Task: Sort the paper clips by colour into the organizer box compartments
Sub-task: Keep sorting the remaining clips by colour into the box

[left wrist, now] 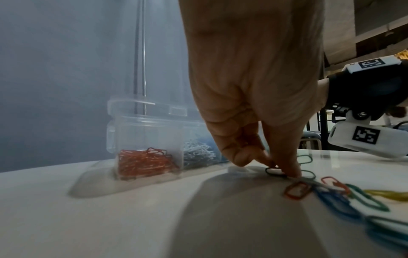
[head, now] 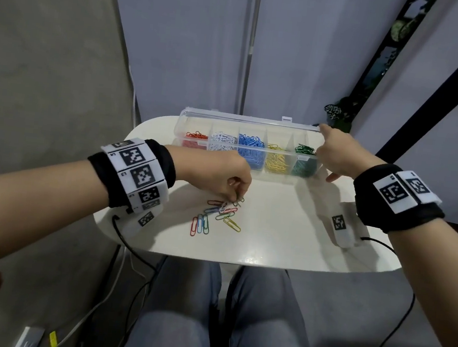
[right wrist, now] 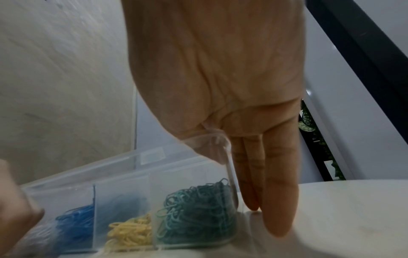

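The clear organizer box [head: 236,146] stands open at the back of the white table [head: 278,235], with red, white, blue, yellow and green clips in separate compartments. Loose mixed clips [head: 217,217] lie at the table's middle left. My left hand [head: 236,199] reaches down at the pile's far edge. In the left wrist view its thumb and forefinger pinch a dark green clip [left wrist: 274,172] that lies on the table. My right hand [head: 326,152] rests with straight fingers [right wrist: 278,200] against the box's right end beside the green compartment [right wrist: 196,213], its forefinger up at the lid's corner.
A white tagged camera unit [head: 342,227] under my right wrist sits low over the table's right side. Black cables hang off the table's front corners. My knees are under the front edge. A grey curtain hangs close behind the box.
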Motion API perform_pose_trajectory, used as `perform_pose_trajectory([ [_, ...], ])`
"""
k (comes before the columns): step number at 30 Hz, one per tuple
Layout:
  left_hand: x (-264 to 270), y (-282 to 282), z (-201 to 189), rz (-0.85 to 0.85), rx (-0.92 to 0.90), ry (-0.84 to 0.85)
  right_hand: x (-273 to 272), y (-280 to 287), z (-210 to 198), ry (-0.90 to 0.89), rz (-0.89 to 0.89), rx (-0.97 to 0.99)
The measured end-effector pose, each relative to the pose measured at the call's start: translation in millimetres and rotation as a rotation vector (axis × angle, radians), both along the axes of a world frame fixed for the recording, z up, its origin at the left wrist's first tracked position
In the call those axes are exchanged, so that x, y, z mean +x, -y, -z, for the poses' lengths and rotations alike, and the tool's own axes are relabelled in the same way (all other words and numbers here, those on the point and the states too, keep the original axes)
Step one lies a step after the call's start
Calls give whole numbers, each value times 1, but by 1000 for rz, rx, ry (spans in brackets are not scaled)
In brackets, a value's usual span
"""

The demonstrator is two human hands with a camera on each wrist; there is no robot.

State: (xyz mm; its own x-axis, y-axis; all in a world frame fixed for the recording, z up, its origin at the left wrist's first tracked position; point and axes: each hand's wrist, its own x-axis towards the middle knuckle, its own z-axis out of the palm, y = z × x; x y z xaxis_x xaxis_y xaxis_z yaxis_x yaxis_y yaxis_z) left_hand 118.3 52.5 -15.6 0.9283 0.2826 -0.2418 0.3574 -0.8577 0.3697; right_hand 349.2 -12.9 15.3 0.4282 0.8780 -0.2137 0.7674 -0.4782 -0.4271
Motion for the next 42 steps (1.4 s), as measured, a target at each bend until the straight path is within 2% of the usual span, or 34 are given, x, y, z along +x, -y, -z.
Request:
perform_pose_trajectory([
  [5, -1, 0, -3, -69, -9, 68, 3, 4, -2, -43, -8, -15],
  [9, 12, 4, -27, -199, -131, 339, 10, 10, -3, -140, -50, -11],
  [11, 27, 4, -41, -293, -179, 492, 13, 15, -5, -267, -14, 9],
  [14, 56, -2, -52, -432, -217, 583, 16, 18, -10, -367, 16, 6],
  [20, 105, -11, -47, -550, -122, 487, 15, 17, -11, -371, -5, -9],
  [27, 116, -13, -32, -548, -89, 372, 17, 15, -10, -352, -5, -13],
  [34, 78, -17, -54, -476, -225, 462, 15, 15, -11, -335, -6, -9],
  [37, 46, -21, -61, -486, -198, 493, 16, 15, -10, -326, -5, -1],
  [40, 12, -15, -60, -465, -132, 441, 15, 15, -9, -321, -3, 4],
  [42, -7, -6, -54, -446, -118, 340, 14, 15, -10, -318, -5, 3],
])
